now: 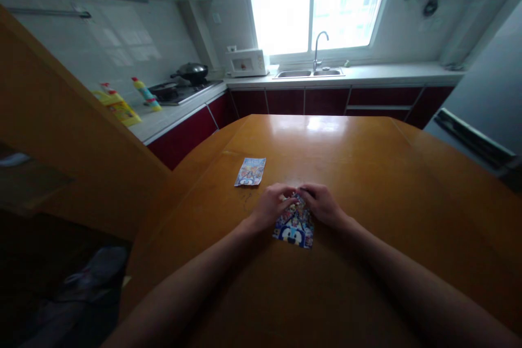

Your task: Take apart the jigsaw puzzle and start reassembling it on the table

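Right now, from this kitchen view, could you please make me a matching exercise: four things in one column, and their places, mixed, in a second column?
1. colourful packet
2. second packet
3. microwave
4. black pan

a. on the stove
b. held at its top edge by left hand and right hand
c. lying alone on the wooden table, left of the hands
d. on the counter, left of the sink

Pairs: 1-b, 2-c, 3-d, 4-a

The 2 bare forearms stretch forward and angle in toward each other. The bare left hand (271,205) and bare right hand (324,204) sit low, knuckles up, side by side. Their fingers are curled inward and the pinched fingertips almost meet.
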A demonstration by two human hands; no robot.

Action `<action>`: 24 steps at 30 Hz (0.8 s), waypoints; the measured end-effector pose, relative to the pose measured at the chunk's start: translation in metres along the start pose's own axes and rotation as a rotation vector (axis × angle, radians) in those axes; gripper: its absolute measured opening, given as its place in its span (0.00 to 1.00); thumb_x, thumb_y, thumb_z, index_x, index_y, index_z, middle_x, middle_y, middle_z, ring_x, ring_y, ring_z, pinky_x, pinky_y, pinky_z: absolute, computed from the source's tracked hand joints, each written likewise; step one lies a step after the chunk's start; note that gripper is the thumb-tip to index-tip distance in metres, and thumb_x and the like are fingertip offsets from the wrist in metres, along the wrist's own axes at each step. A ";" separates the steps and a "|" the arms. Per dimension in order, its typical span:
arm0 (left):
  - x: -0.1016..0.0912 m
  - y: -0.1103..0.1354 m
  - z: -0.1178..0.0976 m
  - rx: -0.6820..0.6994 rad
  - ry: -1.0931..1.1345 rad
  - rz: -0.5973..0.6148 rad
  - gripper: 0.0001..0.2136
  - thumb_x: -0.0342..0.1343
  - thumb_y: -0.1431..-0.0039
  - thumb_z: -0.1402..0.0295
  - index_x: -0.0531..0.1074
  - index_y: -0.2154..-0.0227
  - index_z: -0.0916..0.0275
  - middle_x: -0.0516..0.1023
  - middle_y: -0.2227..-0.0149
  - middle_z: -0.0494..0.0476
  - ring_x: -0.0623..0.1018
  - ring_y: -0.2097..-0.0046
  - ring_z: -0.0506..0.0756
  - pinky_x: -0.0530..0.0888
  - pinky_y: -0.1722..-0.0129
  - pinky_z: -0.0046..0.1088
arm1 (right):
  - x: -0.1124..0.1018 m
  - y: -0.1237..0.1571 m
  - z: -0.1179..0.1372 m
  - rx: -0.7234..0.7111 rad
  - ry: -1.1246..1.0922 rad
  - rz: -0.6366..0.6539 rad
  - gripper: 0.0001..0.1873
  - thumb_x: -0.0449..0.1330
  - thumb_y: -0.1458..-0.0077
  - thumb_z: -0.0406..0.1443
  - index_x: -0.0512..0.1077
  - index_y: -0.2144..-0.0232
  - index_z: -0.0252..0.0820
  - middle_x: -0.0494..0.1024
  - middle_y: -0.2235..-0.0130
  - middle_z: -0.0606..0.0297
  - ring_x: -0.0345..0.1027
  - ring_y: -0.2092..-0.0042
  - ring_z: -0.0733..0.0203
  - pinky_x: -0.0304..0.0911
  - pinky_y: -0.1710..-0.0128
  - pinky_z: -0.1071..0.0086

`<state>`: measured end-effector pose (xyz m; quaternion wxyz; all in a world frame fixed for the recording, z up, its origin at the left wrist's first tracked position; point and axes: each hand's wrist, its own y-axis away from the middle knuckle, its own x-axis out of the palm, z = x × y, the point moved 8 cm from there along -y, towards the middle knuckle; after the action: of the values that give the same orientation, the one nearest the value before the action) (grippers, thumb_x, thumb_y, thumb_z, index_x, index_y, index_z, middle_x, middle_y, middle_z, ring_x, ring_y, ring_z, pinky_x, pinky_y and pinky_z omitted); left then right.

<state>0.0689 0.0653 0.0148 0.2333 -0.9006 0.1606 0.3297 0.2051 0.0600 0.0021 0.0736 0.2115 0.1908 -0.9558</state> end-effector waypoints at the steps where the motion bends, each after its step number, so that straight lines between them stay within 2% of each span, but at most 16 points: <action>1: 0.000 0.000 0.001 -0.012 0.010 -0.009 0.08 0.63 0.42 0.67 0.79 0.60 0.61 0.82 0.64 0.55 0.78 0.62 0.55 0.73 0.59 0.29 | -0.001 0.000 0.000 0.011 -0.002 -0.011 0.18 0.53 0.37 0.41 0.73 0.76 0.40 0.75 0.75 0.66 0.68 0.71 0.62 0.60 0.70 0.71; 4: -0.006 -0.002 0.006 -0.042 0.020 -0.043 0.07 0.60 0.38 0.67 0.79 0.59 0.61 0.82 0.64 0.55 0.79 0.63 0.54 0.73 0.62 0.27 | -0.004 -0.001 -0.003 0.043 0.003 -0.044 0.21 0.50 0.36 0.42 0.73 0.76 0.40 0.74 0.76 0.65 0.67 0.73 0.62 0.59 0.72 0.71; 7: -0.013 -0.005 0.012 -0.052 0.000 -0.059 0.07 0.57 0.37 0.69 0.79 0.62 0.62 0.82 0.63 0.56 0.79 0.60 0.54 0.72 0.60 0.28 | -0.010 -0.003 -0.009 0.053 0.032 -0.067 0.16 0.53 0.38 0.40 0.76 0.70 0.39 0.77 0.72 0.64 0.69 0.69 0.61 0.61 0.69 0.70; 10: -0.016 -0.006 0.018 -0.049 -0.044 -0.058 0.06 0.57 0.38 0.72 0.79 0.66 0.62 0.82 0.64 0.57 0.78 0.60 0.55 0.71 0.57 0.31 | -0.018 -0.004 -0.018 0.067 0.097 -0.094 0.12 0.55 0.40 0.39 0.76 0.63 0.39 0.76 0.73 0.65 0.68 0.71 0.61 0.60 0.69 0.69; 12: -0.016 -0.006 0.020 -0.047 -0.067 -0.056 0.05 0.57 0.39 0.72 0.79 0.66 0.62 0.81 0.65 0.56 0.77 0.61 0.56 0.71 0.58 0.31 | -0.022 -0.004 -0.023 0.072 0.155 -0.102 0.11 0.55 0.40 0.38 0.76 0.64 0.40 0.75 0.73 0.65 0.67 0.71 0.61 0.61 0.68 0.68; 15: -0.015 -0.006 0.018 -0.033 -0.078 -0.058 0.05 0.57 0.38 0.71 0.78 0.67 0.62 0.80 0.66 0.56 0.76 0.62 0.55 0.70 0.59 0.31 | -0.026 -0.003 -0.020 0.048 0.239 -0.096 0.10 0.56 0.41 0.35 0.78 0.65 0.41 0.77 0.66 0.59 0.68 0.62 0.56 0.62 0.58 0.63; 19: -0.013 -0.005 0.007 0.002 -0.067 -0.070 0.06 0.56 0.37 0.69 0.77 0.67 0.62 0.79 0.66 0.55 0.75 0.60 0.55 0.70 0.58 0.32 | -0.022 -0.001 0.002 -0.047 0.371 -0.090 0.19 0.59 0.46 0.30 0.76 0.51 0.43 0.76 0.52 0.54 0.63 0.48 0.49 0.56 0.46 0.55; 21: -0.012 -0.004 0.001 0.021 -0.051 -0.079 0.06 0.57 0.37 0.67 0.77 0.65 0.61 0.79 0.65 0.55 0.75 0.60 0.55 0.70 0.57 0.32 | -0.016 0.000 0.014 -0.104 0.375 -0.063 0.16 0.61 0.44 0.34 0.76 0.52 0.44 0.78 0.53 0.55 0.64 0.48 0.49 0.55 0.46 0.54; 24: -0.011 -0.002 -0.006 0.036 0.024 -0.098 0.06 0.58 0.37 0.65 0.78 0.64 0.60 0.80 0.65 0.55 0.76 0.60 0.55 0.71 0.58 0.31 | -0.010 -0.001 0.019 -0.106 0.214 -0.031 0.09 0.63 0.44 0.38 0.78 0.61 0.44 0.81 0.62 0.60 0.70 0.57 0.54 0.59 0.51 0.58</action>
<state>0.0646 0.0650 0.0268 0.2635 -0.9070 0.1249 0.3038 0.2067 0.0540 0.0221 0.0490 0.3054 0.2509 -0.9173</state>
